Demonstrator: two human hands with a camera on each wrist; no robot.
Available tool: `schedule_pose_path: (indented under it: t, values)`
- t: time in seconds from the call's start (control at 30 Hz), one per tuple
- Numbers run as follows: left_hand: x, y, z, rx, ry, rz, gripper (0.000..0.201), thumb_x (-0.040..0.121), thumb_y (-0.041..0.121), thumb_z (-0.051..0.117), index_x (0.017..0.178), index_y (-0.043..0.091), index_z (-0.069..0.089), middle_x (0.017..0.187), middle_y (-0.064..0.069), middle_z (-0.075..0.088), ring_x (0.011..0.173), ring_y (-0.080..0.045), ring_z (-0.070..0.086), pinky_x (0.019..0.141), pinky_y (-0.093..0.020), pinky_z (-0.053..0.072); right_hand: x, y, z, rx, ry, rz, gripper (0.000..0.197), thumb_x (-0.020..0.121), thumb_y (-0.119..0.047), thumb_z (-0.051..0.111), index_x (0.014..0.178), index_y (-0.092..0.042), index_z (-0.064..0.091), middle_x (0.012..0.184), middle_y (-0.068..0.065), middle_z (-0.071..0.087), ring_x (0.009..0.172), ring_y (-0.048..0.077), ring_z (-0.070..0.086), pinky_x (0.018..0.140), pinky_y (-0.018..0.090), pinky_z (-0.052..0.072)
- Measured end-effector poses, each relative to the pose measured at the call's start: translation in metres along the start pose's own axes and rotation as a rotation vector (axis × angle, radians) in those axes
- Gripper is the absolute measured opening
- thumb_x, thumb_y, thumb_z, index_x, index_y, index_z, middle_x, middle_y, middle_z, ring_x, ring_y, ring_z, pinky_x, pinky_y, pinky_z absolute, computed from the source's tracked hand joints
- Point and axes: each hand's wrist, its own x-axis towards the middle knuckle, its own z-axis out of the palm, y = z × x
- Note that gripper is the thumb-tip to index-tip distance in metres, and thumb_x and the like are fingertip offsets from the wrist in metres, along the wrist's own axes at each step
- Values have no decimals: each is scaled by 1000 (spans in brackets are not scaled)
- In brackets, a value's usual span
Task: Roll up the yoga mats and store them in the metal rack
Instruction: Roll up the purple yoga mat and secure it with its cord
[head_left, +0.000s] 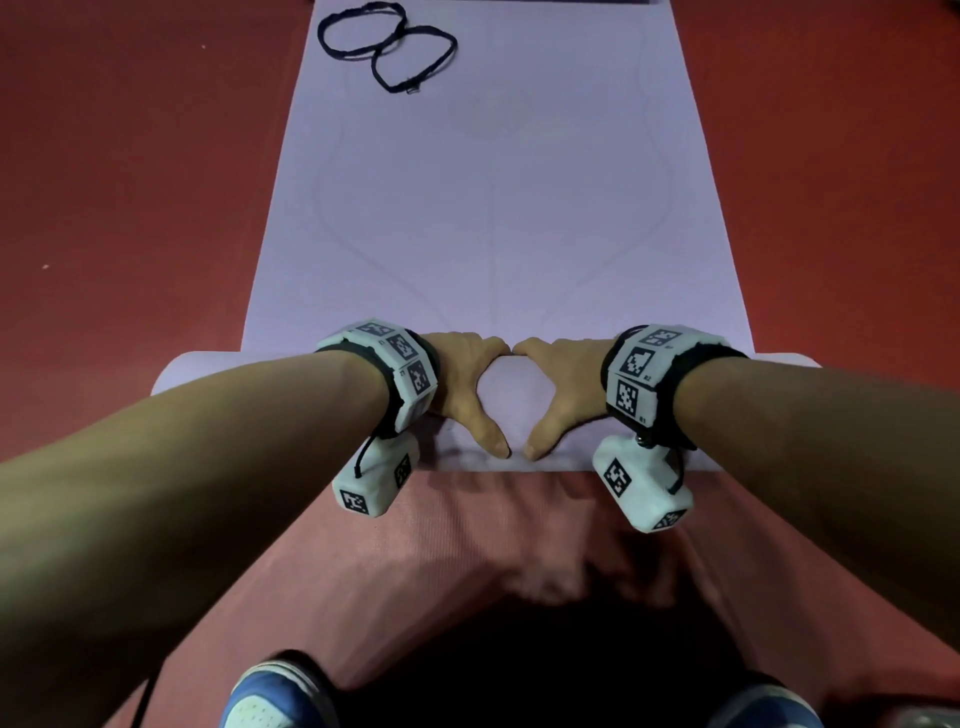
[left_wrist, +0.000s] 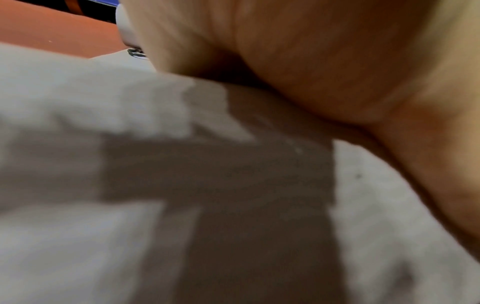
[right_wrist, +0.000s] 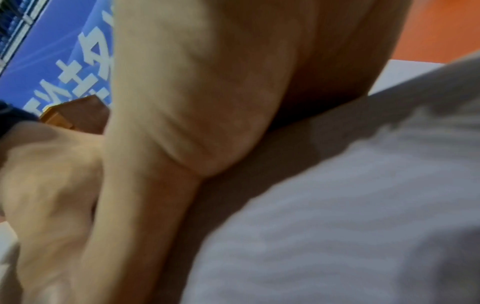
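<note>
Both hands, left hand (head_left: 462, 384) and right hand (head_left: 563, 387), pressed open-fingered on the roll (head_left: 498, 389); uneven pushing risked skewing it, and the straps (head_left: 387, 44) ahead could get caught.

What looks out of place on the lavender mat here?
The black elastic straps lie loose on the flat far end of the yoga mat, directly ahead of the roll under both hands; they'd get rolled in.

Fingertips (head_left: 470, 340) hidden behind mat roll (head_left: 498, 395)
</note>
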Motion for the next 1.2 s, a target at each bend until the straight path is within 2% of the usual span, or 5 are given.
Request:
schedule_pose_path:
  t: [0.13, 0.67, 0.8, 0.97, 1.2]
  values:
    - [-6, -10, -7, -7, -32, -60, 122, 54, 56, 89, 151, 30, 21, 143, 8, 48, 133, -17, 45, 111, -38, 38, 1, 3, -6, 38, 6, -16, 120, 41, -68, 82, 142, -41, 24, 123, -11, 58, 108, 17, 59, 97, 42, 48]
    - [2, -19, -13, -114, -113, -91, 70, 63, 33, 91, 123, 26, 56, 110, 11, 67, 105, -12, 63, 82, -25, 53, 8, 9, -7, 33, -24, 11, 112, 46, -67, 84, 139, -39, 28, 121, -10, 58, 107, 17, 58, 97, 41, 48]
    - [6, -20, -20, 145, 114, -78, 104, 55, 60, 86, 143, 34, 37, 134, 3, 51, 124, -22, 50, 105, -49, 42, 7, 16, -3, -86, 323, 33, 105, 48, -75, 77, 135, -39, 31, 128, -3, 44, 118, 26, 46, 98, 45, 39]
    - [2, -28, -47, 113, 285, -98, 56, 86, 62, 58, 133, 32, 49, 124, 2, 62, 118, -26, 55, 102, -43, 43, 8, 29, -24, -128, 519, 51, 55, 92, -69, 32, 129, -33, 50, 128, 2, 59, 120, 28, 50, 102, 46, 30]
    - [12, -13, -23, 392, 115, -153, 108, 42, 71, 82, 128, 24, 37, 123, 0, 53, 110, -27, 57, 88, -42, 49, 5, 14, -18, -413, 250, 40, 120, 48, -85, 66, 143, -24, 25, 136, 4, 47, 121, 29, 50, 98, 47, 39]
